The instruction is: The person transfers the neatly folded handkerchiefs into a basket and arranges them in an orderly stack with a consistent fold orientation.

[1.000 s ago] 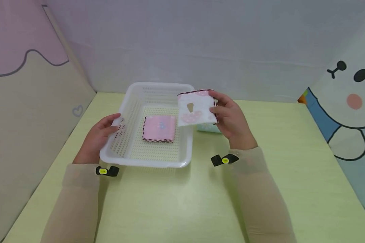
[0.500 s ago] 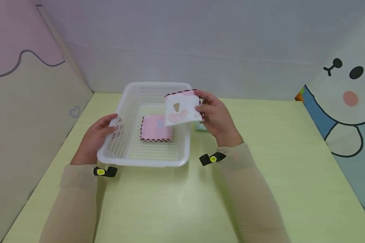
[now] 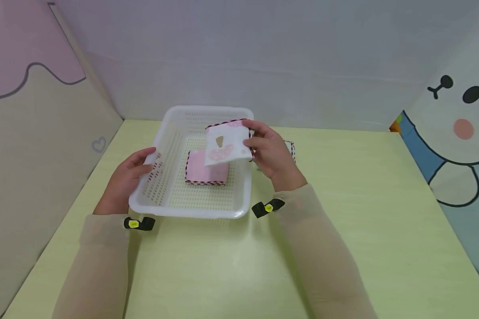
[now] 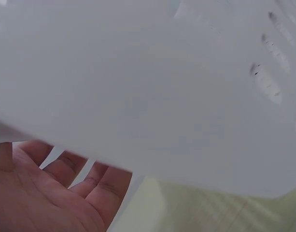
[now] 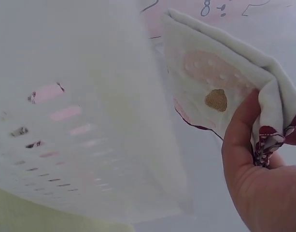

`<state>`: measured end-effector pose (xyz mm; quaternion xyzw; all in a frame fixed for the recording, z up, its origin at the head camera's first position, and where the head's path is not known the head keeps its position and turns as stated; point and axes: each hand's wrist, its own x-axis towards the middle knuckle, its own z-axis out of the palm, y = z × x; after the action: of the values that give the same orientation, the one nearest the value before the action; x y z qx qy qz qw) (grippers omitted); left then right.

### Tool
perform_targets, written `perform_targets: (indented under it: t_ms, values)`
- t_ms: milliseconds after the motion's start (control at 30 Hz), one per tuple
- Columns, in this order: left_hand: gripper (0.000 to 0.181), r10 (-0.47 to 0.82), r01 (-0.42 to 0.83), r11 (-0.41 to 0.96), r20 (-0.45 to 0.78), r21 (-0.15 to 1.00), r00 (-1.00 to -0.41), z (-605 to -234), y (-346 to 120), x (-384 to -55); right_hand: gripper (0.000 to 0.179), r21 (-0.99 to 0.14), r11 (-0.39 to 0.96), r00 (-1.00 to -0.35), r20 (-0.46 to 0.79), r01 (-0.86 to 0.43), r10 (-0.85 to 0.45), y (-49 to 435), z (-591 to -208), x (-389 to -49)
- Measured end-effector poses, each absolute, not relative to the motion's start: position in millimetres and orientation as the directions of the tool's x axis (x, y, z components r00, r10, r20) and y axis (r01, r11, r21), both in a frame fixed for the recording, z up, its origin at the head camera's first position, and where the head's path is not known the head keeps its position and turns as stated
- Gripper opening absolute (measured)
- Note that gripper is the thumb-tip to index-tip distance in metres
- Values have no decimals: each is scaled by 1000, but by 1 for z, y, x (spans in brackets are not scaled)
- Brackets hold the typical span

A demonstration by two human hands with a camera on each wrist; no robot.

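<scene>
My left hand [image 3: 123, 181] grips the left rim of a white plastic basket [image 3: 239, 195]; in the left wrist view its fingers [image 4: 109, 188] reach behind the basket wall. Over the basket's right part, my right hand [image 3: 273, 155] pinches a folded white handkerchief [image 3: 227, 148] with pink patches, a brown spot and dark red stitched edging. The right wrist view shows its thick fold [image 5: 268, 94] between thumb and fingers. Inside the basket lies a folded pink handkerchief [image 3: 207, 170] with the same kind of edging, partly covered by the white one in the head view.
Beyond the basket's right side, another folded handkerchief [image 3: 290, 148], pale with dark red edging, lies on the light yellow table [image 3: 375, 199], mostly hidden by my right hand. A pale wall sheet [image 3: 263, 57] rises behind the table, and printed panels flank it.
My right hand has carried the white handkerchief leftward from the basket's right rim to over its inside, covering part of the pink one. My left hand keeps its hold on the rim.
</scene>
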<state>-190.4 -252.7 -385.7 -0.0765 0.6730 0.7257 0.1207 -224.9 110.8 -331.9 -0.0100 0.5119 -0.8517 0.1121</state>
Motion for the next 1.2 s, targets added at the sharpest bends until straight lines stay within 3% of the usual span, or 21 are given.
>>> perform_targets:
  t_ms: [700,900,1200]
  values:
    - [48,90,-301,-117,-291,947,-952,-384,-252,-187,50,-904,-374,-962,-118,206,-245,99,-329,-230]
    - [46,64,-323,-50,-319,945,-945,-383,-251,-189,49,-908,-380,-965,-85,178,-247,98,-319,-233]
    - [48,65,-302,-93,-297,949,-953,-384,-252,-189,48,-892,-419,-964,-59,168,-260,84,-307,-235]
